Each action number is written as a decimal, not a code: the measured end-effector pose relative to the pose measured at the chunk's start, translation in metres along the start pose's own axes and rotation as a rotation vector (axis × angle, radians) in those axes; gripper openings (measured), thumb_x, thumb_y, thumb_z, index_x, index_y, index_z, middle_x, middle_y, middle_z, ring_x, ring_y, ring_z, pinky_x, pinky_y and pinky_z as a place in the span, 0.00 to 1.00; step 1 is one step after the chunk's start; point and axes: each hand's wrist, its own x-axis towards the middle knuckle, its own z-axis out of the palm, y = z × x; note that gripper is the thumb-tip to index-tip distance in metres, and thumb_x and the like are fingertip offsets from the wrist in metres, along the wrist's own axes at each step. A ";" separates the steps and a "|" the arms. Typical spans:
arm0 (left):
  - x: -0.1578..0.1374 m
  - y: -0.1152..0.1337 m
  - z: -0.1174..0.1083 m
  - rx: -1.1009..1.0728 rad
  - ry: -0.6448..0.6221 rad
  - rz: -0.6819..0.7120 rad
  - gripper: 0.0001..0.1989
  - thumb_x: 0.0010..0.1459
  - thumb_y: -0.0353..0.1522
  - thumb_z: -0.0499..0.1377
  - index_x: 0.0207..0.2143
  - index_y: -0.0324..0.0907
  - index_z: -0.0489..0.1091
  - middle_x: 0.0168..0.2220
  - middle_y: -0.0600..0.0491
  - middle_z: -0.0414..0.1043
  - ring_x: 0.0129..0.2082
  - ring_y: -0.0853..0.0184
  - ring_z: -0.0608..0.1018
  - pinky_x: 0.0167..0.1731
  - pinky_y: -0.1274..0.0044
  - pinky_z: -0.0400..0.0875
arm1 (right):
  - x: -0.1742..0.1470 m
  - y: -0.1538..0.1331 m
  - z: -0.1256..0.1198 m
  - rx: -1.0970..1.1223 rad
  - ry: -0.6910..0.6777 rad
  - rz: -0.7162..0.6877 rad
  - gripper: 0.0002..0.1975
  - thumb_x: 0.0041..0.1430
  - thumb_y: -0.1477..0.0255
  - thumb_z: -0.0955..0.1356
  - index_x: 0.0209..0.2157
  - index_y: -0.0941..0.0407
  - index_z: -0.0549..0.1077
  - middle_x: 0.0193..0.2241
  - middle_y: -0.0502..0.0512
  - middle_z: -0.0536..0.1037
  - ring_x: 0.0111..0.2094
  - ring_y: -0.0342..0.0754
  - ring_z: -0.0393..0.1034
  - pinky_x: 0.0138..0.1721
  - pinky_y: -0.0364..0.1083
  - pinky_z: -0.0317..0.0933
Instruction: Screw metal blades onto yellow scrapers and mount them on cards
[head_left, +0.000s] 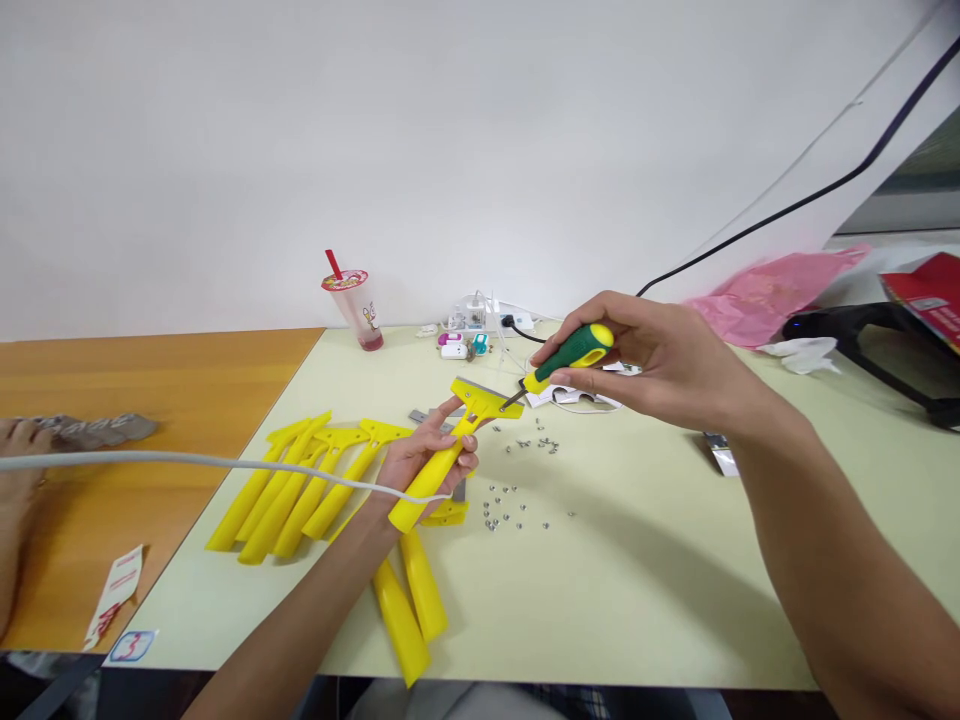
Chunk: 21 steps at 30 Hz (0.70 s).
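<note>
My left hand (431,447) is closed around a yellow scraper (431,480), its wide head tilted up and a metal blade along the top edge. In my right hand (645,360) is a green and yellow screwdriver (574,357); its tip meets the right side of the scraper's head, at a screw spot. Several more yellow scrapers (289,495) lie in a row to the left, and others (405,620) are under and in front of my left hand. Small silver screws (506,505) are scattered on the table to the right of the scraper.
A plastic cup with a red straw (356,305) stands by the wall. Behind my hands are a power strip (487,318) and cables. A pink bag (772,295) and a black frame (870,350) sit at right. Another person's hand (26,440) rests at far left; a white cable (225,462) crosses in front.
</note>
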 end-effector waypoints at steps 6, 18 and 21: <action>-0.001 -0.002 0.003 -0.024 0.002 -0.001 0.40 0.54 0.18 0.65 0.69 0.44 0.67 0.52 0.41 0.76 0.35 0.70 0.79 0.36 0.79 0.75 | 0.001 0.001 0.001 -0.015 0.001 0.022 0.17 0.63 0.56 0.80 0.47 0.48 0.81 0.46 0.55 0.88 0.44 0.57 0.85 0.44 0.58 0.80; -0.005 0.001 0.010 -0.149 0.073 -0.007 0.39 0.55 0.16 0.60 0.69 0.44 0.67 0.67 0.34 0.70 0.34 0.72 0.79 0.33 0.79 0.76 | 0.000 0.003 0.004 0.034 0.061 -0.057 0.15 0.64 0.58 0.80 0.48 0.47 0.79 0.48 0.56 0.87 0.48 0.59 0.84 0.47 0.60 0.82; -0.004 0.000 0.009 -0.147 0.061 0.001 0.37 0.56 0.16 0.61 0.67 0.43 0.68 0.66 0.33 0.70 0.34 0.72 0.79 0.34 0.79 0.76 | -0.001 0.004 0.003 0.020 0.058 -0.053 0.15 0.65 0.58 0.80 0.48 0.46 0.79 0.48 0.56 0.87 0.47 0.59 0.84 0.47 0.60 0.82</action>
